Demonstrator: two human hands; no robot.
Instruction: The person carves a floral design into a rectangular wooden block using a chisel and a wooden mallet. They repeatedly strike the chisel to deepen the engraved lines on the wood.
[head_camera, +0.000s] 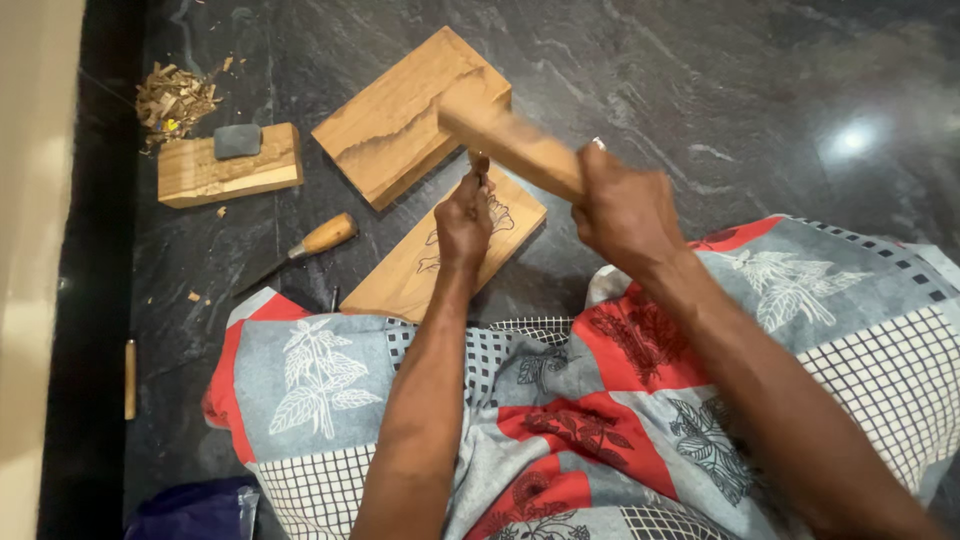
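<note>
Your left hand (465, 215) is pinching a chisel (480, 168) upright on the carved wooden board (400, 280), keeping its tip on the drawn pattern. Your right hand (625, 205) is gripping a wooden mallet (510, 140), raised above the chisel's head.

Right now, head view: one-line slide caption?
Left hand steadies a chisel on a carved wooden panel while right hand swings a wooden mallet above it.

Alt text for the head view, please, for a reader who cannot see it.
Seated on a dark stone floor, a person holds a chisel in the left hand on a carved wooden panel, with a wooden mallet in the right hand. Two wood blocks, a spare chisel and shavings lie beyond.
</note>
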